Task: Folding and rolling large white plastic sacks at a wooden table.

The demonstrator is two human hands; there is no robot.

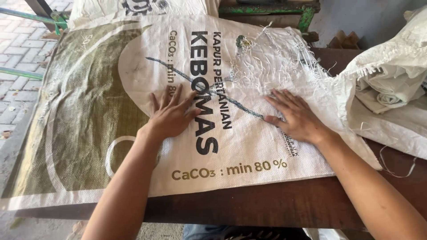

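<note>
Two bare hands lie flat on a woven plastic sack, white with an olive-green printed field and dark lettering, which is spread over a dark wooden table and hangs a little past its near and left edges. Left hand rests palm down, fingers fanned wide, near the middle of the sack; right hand presses palm down just to its right, fingers spread and pointing left, fingertips touching a thin dark line that runs slantwise across the cloth between the two hands. Neither hand pinches or closes on anything. Beyond the right hand's fingers the sack's cut end breaks into a tangle of loose white threads. Judging by its creases, the sack is light, thin and limp, somewhat slick, and likely to slide on the wood unless pinned; the frayed end would probably shed strands if tugged, so a firmer hold looks available at the intact edges outside either palm. More folded white sacking lies well off to the right of the right wrist.
</note>
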